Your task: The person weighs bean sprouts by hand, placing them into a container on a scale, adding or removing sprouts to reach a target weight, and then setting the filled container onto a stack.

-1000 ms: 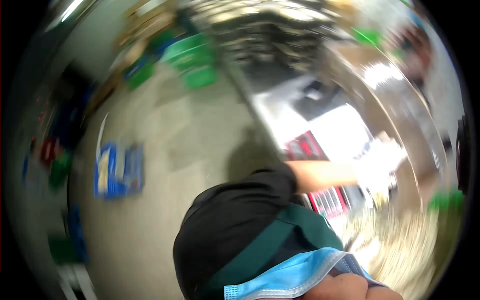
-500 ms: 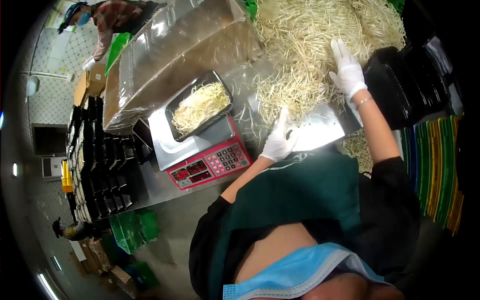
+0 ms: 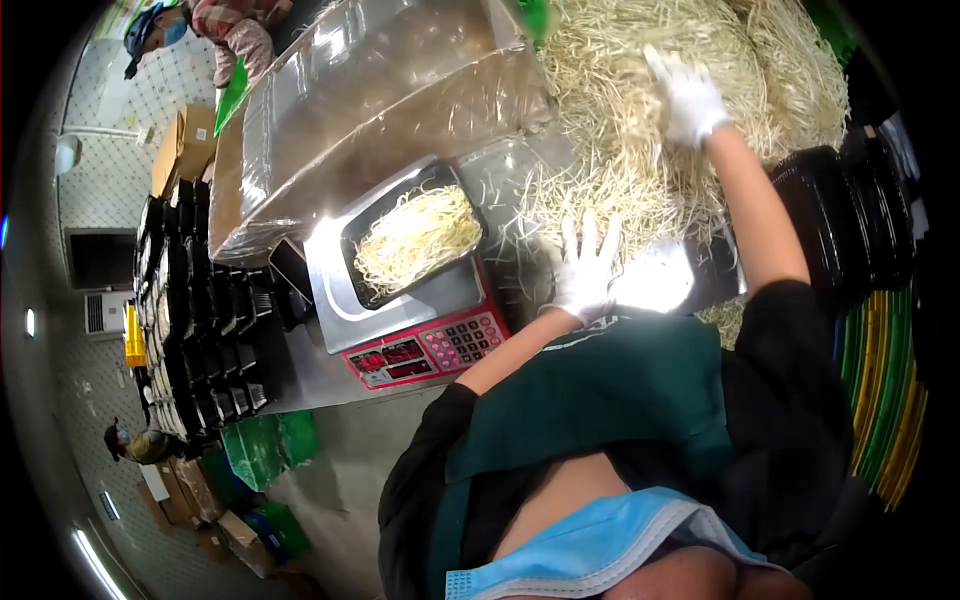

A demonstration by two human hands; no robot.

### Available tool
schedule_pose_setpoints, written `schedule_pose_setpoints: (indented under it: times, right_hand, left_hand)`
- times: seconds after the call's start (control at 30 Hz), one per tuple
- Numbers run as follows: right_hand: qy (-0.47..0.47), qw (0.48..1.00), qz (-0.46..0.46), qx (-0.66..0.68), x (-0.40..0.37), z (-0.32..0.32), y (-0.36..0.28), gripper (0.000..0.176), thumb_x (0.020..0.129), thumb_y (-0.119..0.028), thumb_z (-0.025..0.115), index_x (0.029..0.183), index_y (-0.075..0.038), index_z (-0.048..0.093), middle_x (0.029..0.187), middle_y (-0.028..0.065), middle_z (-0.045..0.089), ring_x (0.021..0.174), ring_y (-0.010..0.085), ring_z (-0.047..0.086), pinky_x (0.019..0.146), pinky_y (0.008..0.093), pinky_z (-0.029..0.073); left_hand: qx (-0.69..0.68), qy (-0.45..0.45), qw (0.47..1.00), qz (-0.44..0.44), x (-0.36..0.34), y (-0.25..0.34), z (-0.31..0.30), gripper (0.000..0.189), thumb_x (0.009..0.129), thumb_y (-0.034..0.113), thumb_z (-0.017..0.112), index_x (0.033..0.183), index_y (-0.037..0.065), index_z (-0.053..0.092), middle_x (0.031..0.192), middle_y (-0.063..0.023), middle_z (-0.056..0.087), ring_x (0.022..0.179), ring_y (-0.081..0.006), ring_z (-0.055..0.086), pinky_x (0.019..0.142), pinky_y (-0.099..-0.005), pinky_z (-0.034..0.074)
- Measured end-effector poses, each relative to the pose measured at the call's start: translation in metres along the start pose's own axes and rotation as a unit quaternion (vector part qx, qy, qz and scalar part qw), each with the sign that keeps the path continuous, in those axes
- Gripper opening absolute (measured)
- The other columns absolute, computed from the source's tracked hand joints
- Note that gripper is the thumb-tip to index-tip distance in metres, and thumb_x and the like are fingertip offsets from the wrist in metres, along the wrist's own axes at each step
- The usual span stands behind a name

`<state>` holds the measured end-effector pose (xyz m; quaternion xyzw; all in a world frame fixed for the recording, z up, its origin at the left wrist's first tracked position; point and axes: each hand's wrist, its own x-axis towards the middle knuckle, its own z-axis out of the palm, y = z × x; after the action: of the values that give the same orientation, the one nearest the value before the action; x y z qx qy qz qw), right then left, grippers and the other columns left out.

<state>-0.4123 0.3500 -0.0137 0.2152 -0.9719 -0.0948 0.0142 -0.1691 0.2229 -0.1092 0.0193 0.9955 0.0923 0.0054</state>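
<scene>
A large heap of bean sprouts [image 3: 620, 120] covers the far part of the metal table. My right hand [image 3: 690, 100], in a white glove, reaches over the heap with its fingers stretched forward; it is slightly blurred. At the near edge of the heap my left hand [image 3: 583, 270], gloved too, lies with its fingers spread, touching the loose sprouts. Left of it stands a red scale [image 3: 430, 350] with a silver pan and lit digits. On the pan rests a black tray [image 3: 372, 290] filled with bean sprouts [image 3: 418, 240].
Stacked empty black trays [image 3: 840, 220] stand at the right. A plastic-wrapped carton [image 3: 380, 100] sits behind the scale. Tall stacks of filled black trays [image 3: 200, 310] line the table's left end. One co-worker [image 3: 240, 30] is at the upper left, another [image 3: 140, 440] farther off.
My right hand has moved farther forward over the heap. My left hand has spread its fingers against the near sprouts. The whole view has shifted slightly.
</scene>
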Motion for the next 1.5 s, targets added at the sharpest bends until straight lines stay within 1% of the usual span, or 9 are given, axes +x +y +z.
schedule_pose_setpoints:
  times: [0.33, 0.5, 0.6, 0.87, 1.0, 1.17, 1.23, 1.37, 1.5]
  right_hand:
    - [-0.084, 0.996, 0.021, -0.025, 0.002, -0.025, 0.000, 0.114, 0.062, -0.017, 0.078, 0.146, -0.018, 0.001, 0.150, 0.0131, 0.019, 0.139, 0.0231, 0.017, 0.112, 0.0421, 0.019]
    - [0.141, 0.988, -0.041, 0.052, -0.020, 0.034, 0.015, 0.048, 0.070, -0.004, 0.051, 0.118, -0.007, 0.049, 0.090, 0.0140, 0.063, 0.088, 0.0305, 0.060, 0.093, 0.0425, 0.041]
    - [0.257, 0.944, -0.044, 0.202, -0.018, 0.028, 0.029, 0.023, 0.067, -0.002, 0.055, 0.090, -0.004, 0.060, 0.078, 0.0164, 0.062, 0.075, 0.0312, 0.061, 0.067, 0.0412, 0.049]
    - [0.087, 0.944, -0.219, 0.229, -0.115, 0.008, -0.076, 0.025, 0.059, -0.002, 0.056, 0.084, -0.005, 0.060, 0.073, 0.0158, 0.061, 0.071, 0.0335, 0.061, 0.065, 0.0403, 0.051]
    - [0.163, 0.908, -0.294, 0.251, -0.130, 0.049, -0.099, 0.065, 0.067, -0.019, 0.064, 0.127, -0.003, 0.044, 0.127, 0.0199, 0.047, 0.121, 0.0345, 0.041, 0.101, 0.0454, 0.032]
    - [0.000, 0.832, -0.261, 0.489, -0.091, 0.044, -0.042, 0.097, 0.058, -0.044, 0.078, 0.136, -0.003, 0.035, 0.137, 0.0191, 0.040, 0.128, 0.0359, 0.035, 0.108, 0.0417, 0.024]
    - [-0.063, 0.895, -0.284, 0.339, -0.115, 0.035, -0.041, 0.105, 0.057, -0.043, 0.078, 0.140, -0.002, 0.028, 0.140, 0.0214, 0.035, 0.133, 0.0349, 0.028, 0.110, 0.0399, 0.023]
    - [0.146, 0.893, -0.331, 0.267, -0.137, 0.059, -0.062, 0.100, 0.063, -0.041, 0.073, 0.139, 0.000, 0.024, 0.132, 0.0259, 0.041, 0.123, 0.0375, 0.039, 0.106, 0.0411, 0.024]
    - [-0.088, 0.927, -0.213, 0.295, -0.103, 0.030, -0.064, 0.075, 0.071, -0.012, 0.062, 0.138, -0.004, 0.030, 0.116, 0.0240, 0.054, 0.109, 0.0353, 0.052, 0.093, 0.0354, 0.042]
  left_hand:
    - [-0.016, 0.156, 0.988, -0.017, 0.035, -0.022, -0.032, 0.074, 0.073, 0.022, 0.062, 0.140, 0.013, 0.030, 0.138, -0.0216, 0.036, 0.126, -0.0453, 0.031, 0.105, -0.0577, 0.017]
    - [-0.320, 0.001, 0.933, 0.162, -0.024, -0.030, -0.025, 0.066, 0.085, 0.004, 0.052, 0.141, -0.003, 0.018, 0.130, -0.0248, 0.042, 0.104, -0.0205, 0.052, 0.092, -0.0273, 0.038]
    - [-0.477, -0.054, 0.877, 0.028, -0.045, -0.029, -0.039, 0.070, 0.086, 0.000, 0.049, 0.144, 0.000, 0.010, 0.130, -0.0214, 0.043, 0.100, -0.0134, 0.050, 0.088, -0.0236, 0.038]
    - [-0.467, 0.207, 0.858, -0.055, -0.038, -0.029, -0.027, 0.067, 0.078, -0.007, 0.046, 0.139, -0.008, 0.018, 0.112, -0.0180, 0.050, 0.099, -0.0217, 0.052, 0.087, -0.0252, 0.041]
    - [-0.189, 0.295, 0.937, 0.000, -0.020, -0.027, -0.044, 0.093, 0.064, 0.021, 0.077, 0.137, -0.006, 0.026, 0.127, -0.0244, 0.043, 0.111, -0.0329, 0.048, 0.100, -0.0366, 0.037]
    - [-0.173, 0.070, 0.982, 0.018, 0.016, -0.042, -0.025, 0.108, 0.067, 0.052, 0.069, 0.142, -0.002, 0.015, 0.144, -0.0284, 0.018, 0.133, -0.0408, 0.021, 0.110, -0.0438, 0.020]
    - [-0.152, 0.008, 0.988, 0.021, 0.014, -0.043, -0.016, 0.111, 0.066, 0.057, 0.068, 0.142, -0.002, 0.013, 0.145, -0.0279, 0.014, 0.135, -0.0407, 0.018, 0.110, -0.0441, 0.018]
    - [-0.048, 0.016, 0.999, 0.003, 0.028, -0.038, -0.027, 0.092, 0.070, 0.039, 0.069, 0.139, -0.001, 0.025, 0.124, -0.0280, 0.043, 0.114, -0.0391, 0.045, 0.096, -0.0423, 0.038]
    - [-0.076, 0.044, 0.995, -0.038, 0.043, -0.041, -0.028, 0.074, 0.074, 0.024, 0.063, 0.137, 0.000, 0.032, 0.097, -0.0233, 0.061, 0.084, -0.0368, 0.061, 0.076, -0.0430, 0.048]
